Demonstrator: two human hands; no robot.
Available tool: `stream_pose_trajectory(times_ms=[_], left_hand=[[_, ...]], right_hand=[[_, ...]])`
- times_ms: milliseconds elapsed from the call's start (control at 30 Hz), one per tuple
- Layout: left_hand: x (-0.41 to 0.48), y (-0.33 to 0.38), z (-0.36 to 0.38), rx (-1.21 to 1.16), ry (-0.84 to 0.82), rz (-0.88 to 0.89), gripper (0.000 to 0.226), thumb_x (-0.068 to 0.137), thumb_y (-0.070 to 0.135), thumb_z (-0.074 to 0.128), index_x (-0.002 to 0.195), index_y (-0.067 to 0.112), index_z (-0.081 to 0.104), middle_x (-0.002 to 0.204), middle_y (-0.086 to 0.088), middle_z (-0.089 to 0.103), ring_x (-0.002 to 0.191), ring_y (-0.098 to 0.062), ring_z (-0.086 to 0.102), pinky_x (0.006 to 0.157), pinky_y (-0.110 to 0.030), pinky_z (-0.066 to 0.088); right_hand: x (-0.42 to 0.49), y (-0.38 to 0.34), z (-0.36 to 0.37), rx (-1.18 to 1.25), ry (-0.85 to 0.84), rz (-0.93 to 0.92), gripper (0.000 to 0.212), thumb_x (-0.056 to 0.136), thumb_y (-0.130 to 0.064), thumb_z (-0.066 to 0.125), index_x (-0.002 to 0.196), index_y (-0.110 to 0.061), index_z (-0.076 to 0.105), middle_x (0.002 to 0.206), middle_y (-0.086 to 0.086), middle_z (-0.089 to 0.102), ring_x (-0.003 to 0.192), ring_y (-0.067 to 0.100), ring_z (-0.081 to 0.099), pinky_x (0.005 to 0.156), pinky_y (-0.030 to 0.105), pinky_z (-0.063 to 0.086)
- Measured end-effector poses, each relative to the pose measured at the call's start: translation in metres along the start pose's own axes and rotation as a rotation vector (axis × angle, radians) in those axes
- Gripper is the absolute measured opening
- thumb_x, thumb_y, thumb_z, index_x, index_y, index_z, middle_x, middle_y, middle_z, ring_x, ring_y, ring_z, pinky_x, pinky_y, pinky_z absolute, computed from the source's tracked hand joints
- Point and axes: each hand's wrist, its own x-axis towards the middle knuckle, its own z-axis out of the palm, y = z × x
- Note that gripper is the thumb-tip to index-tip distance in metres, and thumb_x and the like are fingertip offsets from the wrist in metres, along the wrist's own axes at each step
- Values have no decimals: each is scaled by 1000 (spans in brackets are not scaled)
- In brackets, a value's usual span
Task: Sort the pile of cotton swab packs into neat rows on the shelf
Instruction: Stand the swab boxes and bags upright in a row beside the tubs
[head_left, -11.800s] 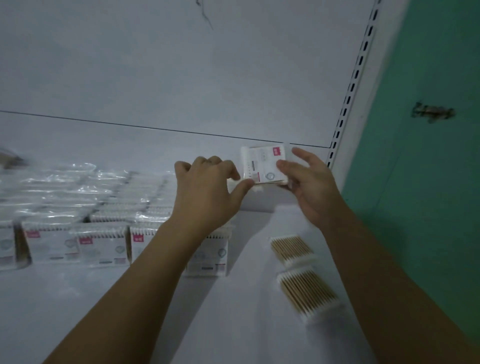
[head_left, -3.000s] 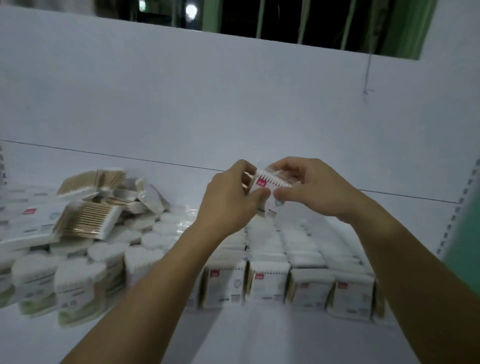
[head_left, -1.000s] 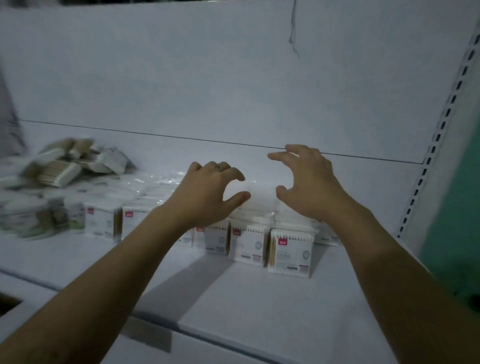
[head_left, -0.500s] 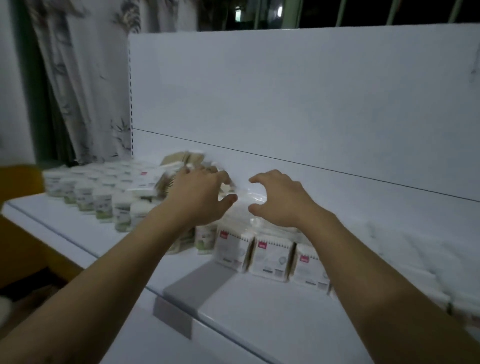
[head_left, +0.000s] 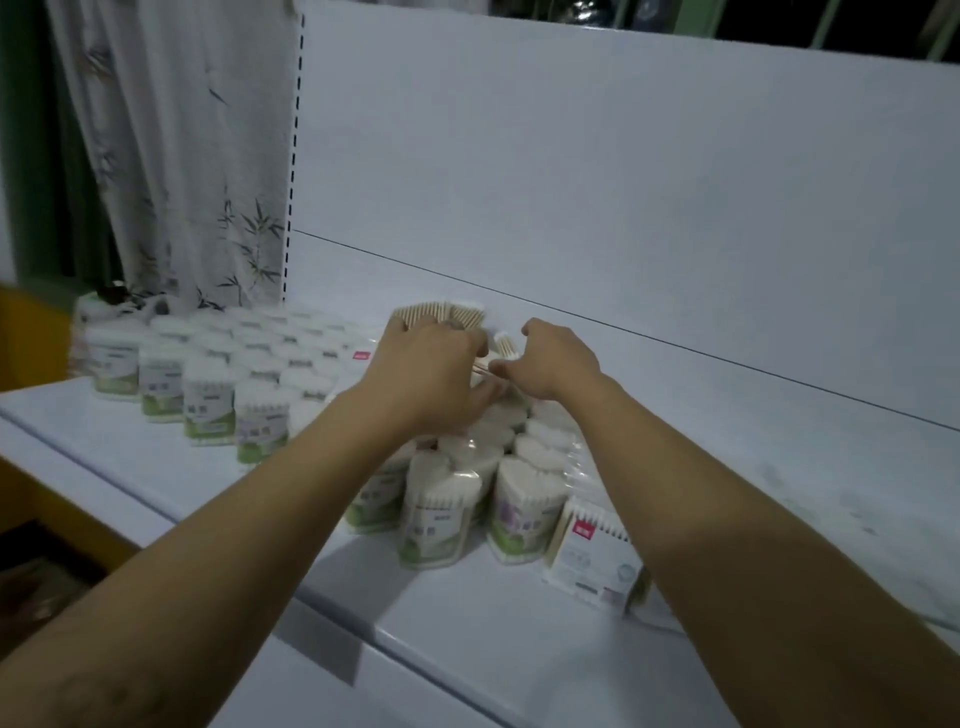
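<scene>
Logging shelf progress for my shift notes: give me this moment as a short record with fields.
shelf: white, holds all the packs
loose pile: unsorted, towards the back
left hand: over the loose pile, fingers curled, grip unclear
right hand: beside the left hand at the pile, grip unclear
green-label packs: upright in rows, on the left
red-label pack: upright, front right

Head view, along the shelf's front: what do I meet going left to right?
Rows of green-labelled packs → wrapped green-labelled pack → second wrapped pack → red-labelled flat pack → bare shelf. The pack half hidden under the left forearm is left out.
</scene>
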Motion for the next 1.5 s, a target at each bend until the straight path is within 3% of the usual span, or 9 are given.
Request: stream_pose_trajectory(times_ms=[267,433,600,833,967,1067,1200,1400,1500], left_hand=[[8,-7,-4,-240,25,-34,44,92,52,49,127,25,53,121,5,64,113,-17,57,92,-33,40],[23,10,-8,-854,1,-189,57,91,58,49,133,18,53,118,0,67,105,-17,65,97,-37,48],[22,52,-14,-1505,13,-256,39,92,38,64,119,12,54,93,-2,73,81,-15,72,67,-30,57],[8,104,-12,-1436,-44,-96,22,91,19,67,112,21,60,93,-3,74,84,-19,72,72,-30,59],[-2,149,-11,-1444,-97,-1,18,91,16,67,108,22,65,93,-10,73,88,-28,71,76,-38,57],[-9,191,-11,-1406,-132,85,19,90,17,67,108,23,66,92,-7,73,85,-27,70,77,-39,56],[-17,256,-11,-1316,-145,187,21,89,22,69,110,22,65,91,3,71,76,-11,69,66,-23,53],[-33,353,-4,-976,-152,312,54,90,34,66,140,26,46,123,11,59,107,-5,58,93,-23,46],[-45,392,8,-714,-208,438,50,91,45,61,137,30,47,137,8,52,121,-11,50,102,-30,40]], right_hand=[[-7,-6,-7,107,270,78,22,84,-26,69,106,-22,70,108,1,69,99,22,63,75,28,46],[-51,3,-37,248,547,-76,21,87,-28,66,107,-24,71,100,-7,72,91,17,64,77,34,51],[-96,25,-40,171,582,-306,27,81,-22,74,108,-22,70,106,-8,66,100,11,58,81,24,44],[-138,87,-75,300,620,-231,20,84,-12,74,101,-22,73,104,-9,67,97,7,60,89,26,50],[-162,129,-107,287,551,-95,48,81,-22,77,126,-31,60,125,-10,53,114,8,52,99,30,46],[-186,158,-126,309,407,-71,56,83,-25,76,133,-32,54,124,-9,54,108,9,54,84,11,47],[-218,205,-149,224,392,-13,38,83,-27,75,120,-26,65,109,-8,62,96,9,58,75,11,41],[-262,304,-179,96,504,171,33,89,-19,68,122,-23,64,109,-7,55,98,11,55,83,25,48],[-281,358,-186,44,519,287,33,90,-18,67,122,-23,65,117,-1,53,103,13,51,85,24,39]])
